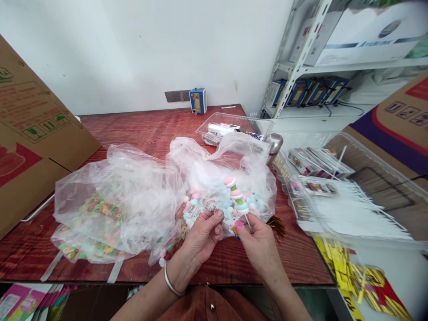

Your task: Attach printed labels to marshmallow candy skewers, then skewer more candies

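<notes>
Head view suggests a stacking step: the right hand (259,243) is clamped on a thin white stick of pink, green and blue round sweets (238,200), held upright over the clear plastic bag of pastel sweets (207,174) on the red wooden bench (140,129). The left hand (200,238) is pinched shut just beside it, on what I cannot tell. Adding another piece would call for lining it up squarely with the stick.

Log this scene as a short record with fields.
Setting: red-brown table by a white wall
Right hand: pinches the stick of an upright skewer stacked with pastel sweets
Left hand: fingers curled at the bag of pastel sweets; unclear whether it holds one
Beside it: bag of mixed-colour sweets
Right side: clear tray of white sticks
Back: clear tub, metal cup, blue box
Left edge: cardboard box
</notes>
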`<action>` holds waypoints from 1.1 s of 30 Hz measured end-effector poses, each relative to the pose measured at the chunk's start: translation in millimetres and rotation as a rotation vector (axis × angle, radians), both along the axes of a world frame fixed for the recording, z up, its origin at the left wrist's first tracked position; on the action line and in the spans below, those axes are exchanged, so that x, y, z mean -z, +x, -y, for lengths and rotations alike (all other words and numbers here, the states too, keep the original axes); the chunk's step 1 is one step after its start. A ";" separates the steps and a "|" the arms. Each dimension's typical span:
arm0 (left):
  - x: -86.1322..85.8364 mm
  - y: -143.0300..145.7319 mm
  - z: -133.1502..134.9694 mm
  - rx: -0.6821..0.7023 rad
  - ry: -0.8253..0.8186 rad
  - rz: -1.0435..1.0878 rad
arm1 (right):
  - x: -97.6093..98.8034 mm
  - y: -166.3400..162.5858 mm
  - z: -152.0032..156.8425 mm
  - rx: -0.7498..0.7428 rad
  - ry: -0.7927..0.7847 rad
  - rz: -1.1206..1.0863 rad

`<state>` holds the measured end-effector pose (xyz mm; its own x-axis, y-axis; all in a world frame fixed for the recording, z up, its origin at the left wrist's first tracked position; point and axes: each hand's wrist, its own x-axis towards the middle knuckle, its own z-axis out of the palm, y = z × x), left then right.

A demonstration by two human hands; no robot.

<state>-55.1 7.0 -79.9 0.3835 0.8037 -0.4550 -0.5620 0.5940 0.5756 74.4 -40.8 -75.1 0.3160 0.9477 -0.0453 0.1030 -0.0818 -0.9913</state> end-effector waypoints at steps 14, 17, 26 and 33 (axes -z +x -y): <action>3.0 -11.3 -24.3 -0.298 -0.180 0.295 | -10.3 30.3 58.7 -0.007 0.183 0.464; -0.6 -11.3 -26.5 -0.305 -0.163 0.276 | -6.4 35.8 68.7 -0.084 0.205 0.509; -9.1 -8.0 -26.1 -0.277 0.066 0.078 | -13.3 41.2 74.0 -0.155 0.261 0.702; -14.9 -6.3 -28.9 -0.241 0.205 -0.067 | -15.0 40.6 73.6 -0.080 0.431 0.852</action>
